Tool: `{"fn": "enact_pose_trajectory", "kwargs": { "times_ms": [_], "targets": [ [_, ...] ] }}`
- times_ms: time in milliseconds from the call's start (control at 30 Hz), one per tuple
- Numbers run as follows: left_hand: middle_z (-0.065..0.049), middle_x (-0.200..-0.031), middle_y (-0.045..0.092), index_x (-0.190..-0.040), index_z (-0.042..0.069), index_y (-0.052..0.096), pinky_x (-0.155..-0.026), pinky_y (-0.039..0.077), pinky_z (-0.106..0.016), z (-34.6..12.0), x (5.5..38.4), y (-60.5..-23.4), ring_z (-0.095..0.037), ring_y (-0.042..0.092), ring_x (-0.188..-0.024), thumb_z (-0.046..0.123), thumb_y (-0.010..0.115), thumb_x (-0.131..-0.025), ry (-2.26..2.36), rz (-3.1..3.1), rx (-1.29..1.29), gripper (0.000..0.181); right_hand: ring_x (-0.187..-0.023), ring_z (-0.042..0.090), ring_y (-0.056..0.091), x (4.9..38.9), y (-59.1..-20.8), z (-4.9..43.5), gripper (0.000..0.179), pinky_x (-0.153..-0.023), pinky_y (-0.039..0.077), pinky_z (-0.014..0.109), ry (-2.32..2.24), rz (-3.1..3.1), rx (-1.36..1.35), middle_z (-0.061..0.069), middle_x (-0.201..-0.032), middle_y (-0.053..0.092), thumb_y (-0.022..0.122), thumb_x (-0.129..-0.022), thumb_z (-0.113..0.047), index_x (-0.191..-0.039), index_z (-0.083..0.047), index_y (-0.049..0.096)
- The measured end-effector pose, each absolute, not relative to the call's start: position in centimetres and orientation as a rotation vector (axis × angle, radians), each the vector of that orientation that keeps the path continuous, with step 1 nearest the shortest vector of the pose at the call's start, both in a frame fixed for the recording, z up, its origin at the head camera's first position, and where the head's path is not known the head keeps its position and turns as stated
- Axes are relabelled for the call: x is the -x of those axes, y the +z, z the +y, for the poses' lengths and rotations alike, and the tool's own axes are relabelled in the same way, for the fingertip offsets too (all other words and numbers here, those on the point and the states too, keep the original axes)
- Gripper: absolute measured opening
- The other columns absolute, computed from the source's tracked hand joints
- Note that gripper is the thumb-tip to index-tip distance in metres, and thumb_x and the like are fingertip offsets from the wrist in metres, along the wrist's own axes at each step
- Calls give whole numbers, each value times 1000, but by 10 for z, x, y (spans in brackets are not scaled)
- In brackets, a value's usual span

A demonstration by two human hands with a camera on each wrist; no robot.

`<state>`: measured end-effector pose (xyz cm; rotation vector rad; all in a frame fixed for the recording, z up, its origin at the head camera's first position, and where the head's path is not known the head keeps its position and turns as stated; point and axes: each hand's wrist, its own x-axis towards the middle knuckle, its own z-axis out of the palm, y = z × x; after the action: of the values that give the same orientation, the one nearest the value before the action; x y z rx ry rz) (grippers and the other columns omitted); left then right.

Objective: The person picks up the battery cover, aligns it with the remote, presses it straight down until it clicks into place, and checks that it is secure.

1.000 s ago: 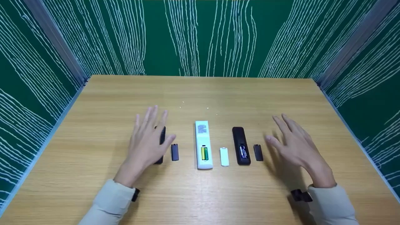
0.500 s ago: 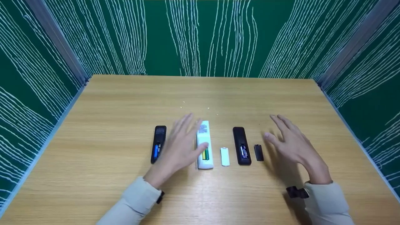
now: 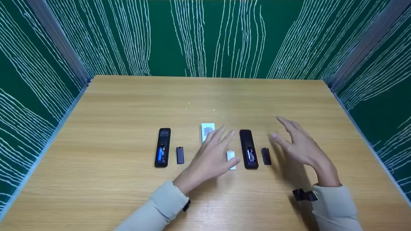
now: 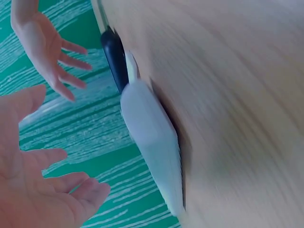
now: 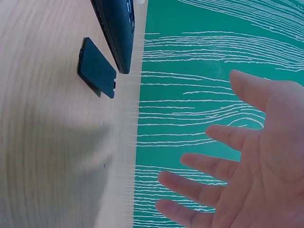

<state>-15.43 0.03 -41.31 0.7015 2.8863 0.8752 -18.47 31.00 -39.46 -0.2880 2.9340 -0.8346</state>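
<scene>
My left hand [image 3: 210, 157] hovers with spread fingers above the white remote control [image 3: 207, 128], hiding its lower part, and its thumb overlaps the white battery cover [image 3: 231, 157]. In the left wrist view a gap shows between that hand [image 4: 42, 185] and the white remote [image 4: 152, 137]. Held above the table on the right, my right hand [image 3: 303, 146] has its fingers extended and nothing in them. Nearest to it lies a small black battery cover [image 3: 266, 156], beside a black remote control [image 3: 248, 149] whose battery compartment is uncovered, with batteries inside.
Farther left lie another black remote [image 3: 162, 147], with a blue battery in its uncovered compartment, and a dark battery cover [image 3: 180, 155]. Small white specks dot the wooden table [image 3: 128, 106] behind the remotes. Green walls [image 3: 282, 38] with white lines enclose the back and sides.
My left hand has swept right, from over the left black remote across to the white remote and its cover. The right hand has shifted only slightly. The remotes and covers lie where they were.
</scene>
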Motion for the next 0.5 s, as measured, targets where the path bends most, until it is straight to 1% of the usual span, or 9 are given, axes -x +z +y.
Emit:
{"fn": "enact_pose_trajectory", "kwargs": {
  "times_ms": [33, 233, 367, 500],
  "targets": [
    [-5, -177, 15, -171, 26, 23, -128, 24, -56, 3, 154, -413, -29, 18, -162, 51, 71, -99, 883, 2876, -705, 90, -152, 60, 23, 185, -395, 310, 84, -112, 21, 87, -845, 2932, 291, 28, -172, 19, 48, -107, -63, -172, -19, 18],
    [-5, -177, 18, -171, 26, 23, -128, 27, -55, 18, 152, -415, -29, 21, -161, 45, 74, -98, 1017, 2787, -698, 91, -145, 59, 38, 187, -403, 308, 84, -107, 34, 85, -888, 2903, 274, 30, -171, 20, 48, -107, -62, -172, -19, 18],
    [-4, -176, 22, -170, 28, 25, -126, 33, -53, 26, 152, -418, -28, 25, -159, 43, 75, -98, 1093, 2739, -667, 89, -145, 58, 38, 188, -406, 309, 85, -106, 38, 82, -919, 2876, 252, 28, -172, 20, 48, -106, -63, -172, -18, 19],
    [-5, -175, 25, -170, 30, 26, -123, 38, -51, 33, 152, -423, -28, 31, -156, 42, 76, -97, 1122, 2721, -639, 89, -145, 56, 40, 189, -410, 311, 85, -106, 42, 79, -959, 2868, 248, 27, -171, 23, 48, -106, -64, -171, -18, 21]
  ]
}}
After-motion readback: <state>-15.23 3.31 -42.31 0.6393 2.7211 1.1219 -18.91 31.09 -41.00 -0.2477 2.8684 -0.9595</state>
